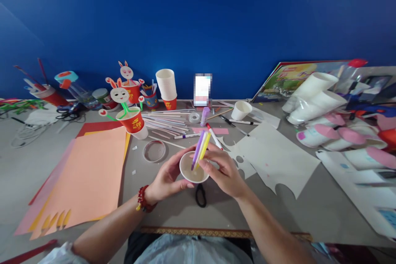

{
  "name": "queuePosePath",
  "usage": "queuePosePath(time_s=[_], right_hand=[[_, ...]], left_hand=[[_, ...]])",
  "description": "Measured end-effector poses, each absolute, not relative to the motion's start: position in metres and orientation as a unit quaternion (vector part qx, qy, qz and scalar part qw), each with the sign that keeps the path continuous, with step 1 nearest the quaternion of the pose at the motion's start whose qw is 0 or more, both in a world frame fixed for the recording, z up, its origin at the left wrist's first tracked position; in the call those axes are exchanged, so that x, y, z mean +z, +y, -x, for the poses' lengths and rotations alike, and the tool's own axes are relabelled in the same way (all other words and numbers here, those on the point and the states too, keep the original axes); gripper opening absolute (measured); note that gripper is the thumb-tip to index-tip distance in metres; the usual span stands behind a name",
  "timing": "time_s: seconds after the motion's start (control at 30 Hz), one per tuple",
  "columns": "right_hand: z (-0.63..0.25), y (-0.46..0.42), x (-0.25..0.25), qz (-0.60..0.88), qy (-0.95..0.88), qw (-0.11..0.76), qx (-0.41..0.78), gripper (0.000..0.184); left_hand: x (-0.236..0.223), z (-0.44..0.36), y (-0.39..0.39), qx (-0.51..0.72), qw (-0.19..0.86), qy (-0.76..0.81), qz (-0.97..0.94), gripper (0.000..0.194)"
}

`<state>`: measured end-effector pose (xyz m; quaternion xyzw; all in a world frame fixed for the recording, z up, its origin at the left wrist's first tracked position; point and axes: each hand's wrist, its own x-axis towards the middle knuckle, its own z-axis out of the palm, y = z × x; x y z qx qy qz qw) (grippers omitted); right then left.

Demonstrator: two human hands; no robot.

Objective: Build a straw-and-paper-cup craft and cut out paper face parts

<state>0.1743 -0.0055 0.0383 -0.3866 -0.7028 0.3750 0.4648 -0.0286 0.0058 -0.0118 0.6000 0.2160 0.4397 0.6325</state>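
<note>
My left hand wraps round the side of a white paper cup, whose mouth tilts toward me. Inside it stand thin sticks, one purple and one yellow, with a pale one between them. The fingers of my right hand close on these sticks at the cup's right rim. Part of that grip is hidden behind the fingers. Below the cup, the black handle of a pair of scissors shows on the table.
Rolls of tape and pale sticks lie beyond my hands. Coloured paper is at left, cut white paper at right. Rabbit-faced red cups, stacked cups and a lit, blurred screen stand along the blue wall.
</note>
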Motion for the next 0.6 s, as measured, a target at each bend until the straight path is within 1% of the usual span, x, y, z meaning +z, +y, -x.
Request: queuePosePath(time_s=[0.2, 0.37, 0.6], right_hand=[[-0.1746, -0.0058, 0.0387, 0.385, -0.704, 0.465, 0.374, 0.025], [-0.1742, -0.006, 0.0408, 0.393, -0.692, 0.476, 0.374, 0.027], [-0.1748, -0.0032, 0.0379, 0.391, -0.694, 0.477, 0.373, 0.032]], left_hand=[[-0.0138, 0.0286, 0.0052, 0.444, 0.63, 0.234, -0.593, 0.081], [-0.013, 0.028, 0.0052, 0.469, 0.619, 0.215, -0.593, 0.078], [-0.0165, 0.0319, 0.006, 0.471, 0.611, 0.241, -0.589, 0.077]])
